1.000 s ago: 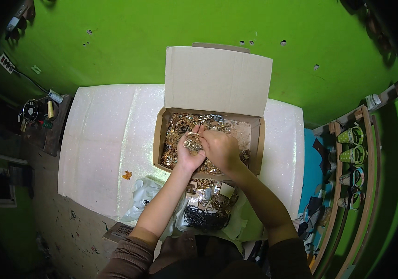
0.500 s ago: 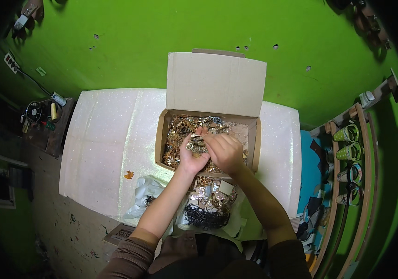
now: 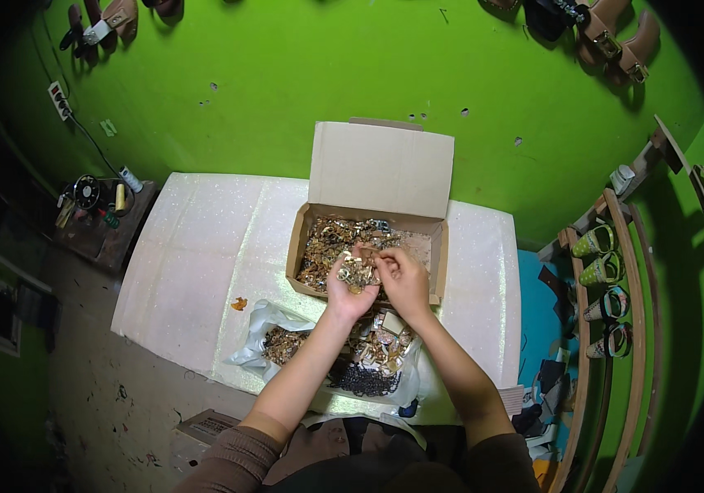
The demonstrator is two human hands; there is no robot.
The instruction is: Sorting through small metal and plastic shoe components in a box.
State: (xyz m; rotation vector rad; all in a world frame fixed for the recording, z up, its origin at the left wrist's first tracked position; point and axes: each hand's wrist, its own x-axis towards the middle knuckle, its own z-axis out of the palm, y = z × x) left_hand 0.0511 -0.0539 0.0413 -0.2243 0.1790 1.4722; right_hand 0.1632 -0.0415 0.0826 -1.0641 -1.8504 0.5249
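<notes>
My left hand (image 3: 344, 299) is cupped palm up over the open cardboard box (image 3: 291, 249), with a small heap of gold and silver metal fittings (image 3: 357, 274) resting in it. Against the right side of that heap, my right hand (image 3: 406, 286) has its thumb and fingertips pinched together; whatever they grip is too small to name. Loose metal fittings (image 3: 325, 240) in gold, brown and silver fill much of the box. Below the hands lies a pale plastic bag (image 3: 246, 352) with more small pieces and a tangle of black chain-like strands (image 3: 365, 381), partly hidden by my left forearm.
The box's lid (image 3: 381, 168) stands raised toward the green wall. A glittery white cover (image 3: 187, 271) spreads over the table, with a small orange scrap (image 3: 239, 304) on it. Sandals (image 3: 603, 270) hang on a wooden rack at right; a dark side table (image 3: 109, 234) stands left.
My right hand has shifted from over the heap to its right side, uncovering more of it. The view has shifted, and more of the plastic bag's contents shows.
</notes>
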